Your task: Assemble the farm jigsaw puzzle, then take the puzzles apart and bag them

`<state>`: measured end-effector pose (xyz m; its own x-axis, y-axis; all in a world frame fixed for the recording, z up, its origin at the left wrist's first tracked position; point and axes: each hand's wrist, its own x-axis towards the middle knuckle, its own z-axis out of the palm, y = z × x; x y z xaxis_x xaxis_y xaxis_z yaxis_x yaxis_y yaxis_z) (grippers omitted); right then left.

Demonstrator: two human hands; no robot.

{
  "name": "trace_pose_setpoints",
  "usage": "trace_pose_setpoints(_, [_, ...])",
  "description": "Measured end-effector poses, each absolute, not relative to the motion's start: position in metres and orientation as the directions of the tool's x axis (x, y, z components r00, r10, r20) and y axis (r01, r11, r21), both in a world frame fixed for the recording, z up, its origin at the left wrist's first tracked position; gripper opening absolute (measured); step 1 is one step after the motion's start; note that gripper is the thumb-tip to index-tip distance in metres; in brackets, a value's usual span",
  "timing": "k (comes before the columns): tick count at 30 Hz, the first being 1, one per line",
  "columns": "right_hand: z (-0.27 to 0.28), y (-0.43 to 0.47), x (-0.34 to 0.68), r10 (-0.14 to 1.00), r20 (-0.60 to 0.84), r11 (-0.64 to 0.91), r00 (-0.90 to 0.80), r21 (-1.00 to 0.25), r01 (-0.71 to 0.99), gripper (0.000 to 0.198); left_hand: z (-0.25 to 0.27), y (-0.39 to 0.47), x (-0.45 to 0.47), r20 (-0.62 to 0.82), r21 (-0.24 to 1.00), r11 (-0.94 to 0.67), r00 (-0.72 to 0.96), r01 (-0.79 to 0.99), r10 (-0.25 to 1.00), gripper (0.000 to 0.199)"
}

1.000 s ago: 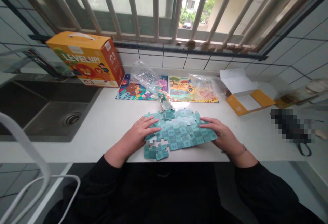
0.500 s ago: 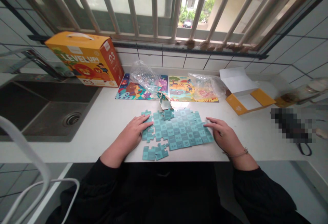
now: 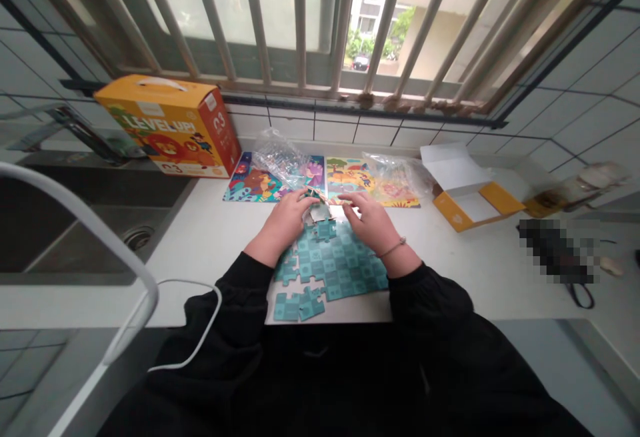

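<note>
On the counter lies a teal checkered jigsaw puzzle (image 3: 345,267), mostly joined. Two joined puzzle pieces (image 3: 299,305) sit apart at its lower left corner. A small clump of puzzle pieces (image 3: 320,211) leans up at the puzzle's far edge, partly covered by fingers. My left hand (image 3: 286,220) has its fingers closed on the left side of this clump. Across from it, my right hand (image 3: 369,221) hovers over the puzzle's far right part, fingers apart and slightly bent, holding nothing that shows. My right forearm hides the puzzle's right edge.
Two colorful picture sheets (image 3: 345,173) lie behind, with crumpled clear plastic bags (image 3: 283,160) on them. An orange box (image 3: 175,130) stands back left beside the sink (image 3: 165,223). An open small box (image 3: 475,200) is at the right. A white cable (image 3: 145,277) crosses at left.
Both hands have left the puzzle's left and right sides and moved forward and inward to its far edge. My left fingers have reached the clump of pieces.
</note>
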<state>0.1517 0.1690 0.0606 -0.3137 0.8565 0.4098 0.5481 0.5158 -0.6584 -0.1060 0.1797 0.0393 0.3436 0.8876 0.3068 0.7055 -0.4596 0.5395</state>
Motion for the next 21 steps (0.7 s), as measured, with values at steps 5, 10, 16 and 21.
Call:
trace_pose_setpoints(5, [0.027,0.198,0.112,0.838,0.416,0.545,-0.352,-0.613,0.572,0.035,0.02,0.184,-0.117,0.337,0.509,-0.531,0.411,0.678,0.847,0.037])
trace_pose_setpoints(10, [0.02,0.197,0.121,0.846,0.364,0.532,-0.389,-0.601,0.596,0.032,0.027,0.175,-0.121,0.357,0.477,-0.544,0.413,0.69,0.838,0.014])
trace_pose_setpoints(16, [0.028,0.198,0.134,0.923,0.359,0.367,-0.139,-0.71,0.601,0.032,0.041,0.174,-0.117,0.396,0.456,-0.57,0.418,0.684,0.818,0.009])
trace_pose_setpoints(21, [0.034,0.199,0.135,0.947,0.32,0.258,0.029,-0.811,0.525,0.037,0.046,0.174,-0.118,0.457,0.49,-0.593,0.392,0.638,0.799,0.005])
